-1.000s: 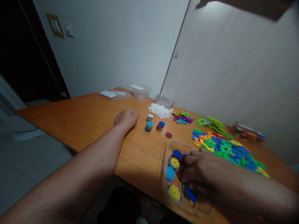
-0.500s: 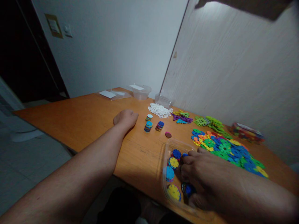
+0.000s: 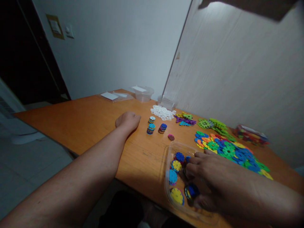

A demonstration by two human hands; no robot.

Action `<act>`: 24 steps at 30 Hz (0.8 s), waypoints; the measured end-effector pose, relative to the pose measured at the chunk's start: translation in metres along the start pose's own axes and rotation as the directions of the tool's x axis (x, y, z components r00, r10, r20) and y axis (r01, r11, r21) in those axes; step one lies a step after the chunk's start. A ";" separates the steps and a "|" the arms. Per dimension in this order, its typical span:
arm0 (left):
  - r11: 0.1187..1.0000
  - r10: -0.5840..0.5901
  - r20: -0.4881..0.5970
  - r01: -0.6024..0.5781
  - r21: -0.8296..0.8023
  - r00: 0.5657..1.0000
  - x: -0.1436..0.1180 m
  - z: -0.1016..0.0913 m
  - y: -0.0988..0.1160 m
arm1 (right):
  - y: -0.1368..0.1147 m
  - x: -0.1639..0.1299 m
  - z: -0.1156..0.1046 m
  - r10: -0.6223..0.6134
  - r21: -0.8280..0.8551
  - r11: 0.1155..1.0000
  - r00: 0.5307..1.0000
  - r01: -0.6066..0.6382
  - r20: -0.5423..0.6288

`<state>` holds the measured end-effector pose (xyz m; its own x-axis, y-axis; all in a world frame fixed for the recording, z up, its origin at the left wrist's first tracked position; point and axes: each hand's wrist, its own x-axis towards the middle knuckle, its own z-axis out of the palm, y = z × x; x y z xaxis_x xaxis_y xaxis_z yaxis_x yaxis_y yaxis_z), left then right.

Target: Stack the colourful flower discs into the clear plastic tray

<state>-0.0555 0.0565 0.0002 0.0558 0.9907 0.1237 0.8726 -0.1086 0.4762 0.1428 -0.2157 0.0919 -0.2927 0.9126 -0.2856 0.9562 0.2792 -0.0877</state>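
Two hands are engaged: the right hand, at lower right of the frame, reaches into the clear tray, fingers curled around a blue disc; whether it is fully gripped cannot be told. The left hand rests clenched on the table at centre; picking is the step in hand, and lifting calls for a firm pinch.

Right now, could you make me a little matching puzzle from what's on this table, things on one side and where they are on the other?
Things:
1. left hand
2. right hand
3. white lattice pieces
4. big multicoloured pile

Places:
A. far side, in front of a small clear tub
B. inside the clear tray, among coloured discs
C. closed in a fist on the table, left of the small disc stacks
D. right of the clear tray

Pairs: 1-C, 2-B, 3-A, 4-D
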 end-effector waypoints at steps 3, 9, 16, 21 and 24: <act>1.000 0.012 -0.027 -0.012 0.009 1.000 0.000 0.002 0.000 | 0.001 -0.001 0.001 0.005 -0.035 0.999 1.000 -0.006 -0.011; 1.000 0.008 -0.025 -0.008 0.026 1.000 0.002 0.003 -0.001 | 0.004 0.004 0.008 -0.056 -0.079 0.995 0.998 0.055 -0.010; 1.000 0.006 -0.024 -0.005 0.023 1.000 0.002 0.004 0.000 | -0.001 0.006 0.006 -0.087 -0.128 0.988 0.996 0.089 0.024; 1.000 0.008 -0.034 -0.007 0.025 0.999 0.001 0.003 0.000 | -0.007 0.004 0.001 -0.050 -0.102 0.993 0.997 0.055 0.053; 1.000 -0.005 0.010 0.005 0.002 1.000 0.002 0.002 0.000 | -0.006 0.004 0.003 -0.043 -0.104 0.993 0.998 0.047 0.036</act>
<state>-0.0542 0.0582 -0.0008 0.0564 0.9921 0.1122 0.8738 -0.1034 0.4752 0.1363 -0.2145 0.0885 -0.3337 0.8881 -0.3160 0.9363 0.3513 -0.0014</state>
